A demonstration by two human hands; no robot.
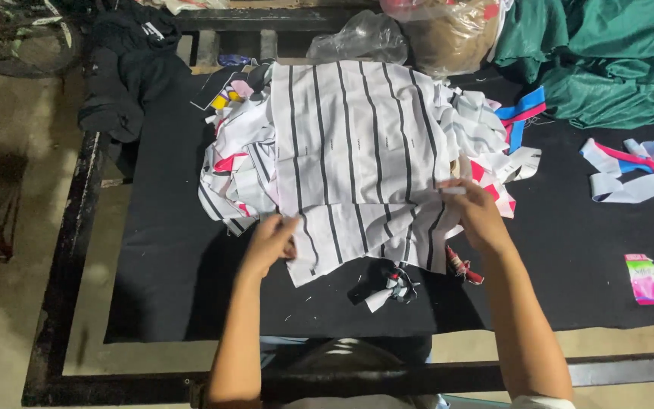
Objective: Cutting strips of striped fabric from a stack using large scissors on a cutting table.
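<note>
Left hand (270,241) and right hand (477,214) each pinch an edge of the top striped panel (353,151); stack (357,235) beneath already squared, scraps (493,144) unsorted.

The striped cloth (350,151) is covering most of the scrap pile (236,167) beneath it. The green fabric (607,60) is running off the top and right edges. The person's elbows are dropping below the bottom edge.

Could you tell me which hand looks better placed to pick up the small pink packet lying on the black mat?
Probably the right hand: the pink packet lies on its side of the black mat, while the left hand pinches the striped fabric across the pile.
</note>
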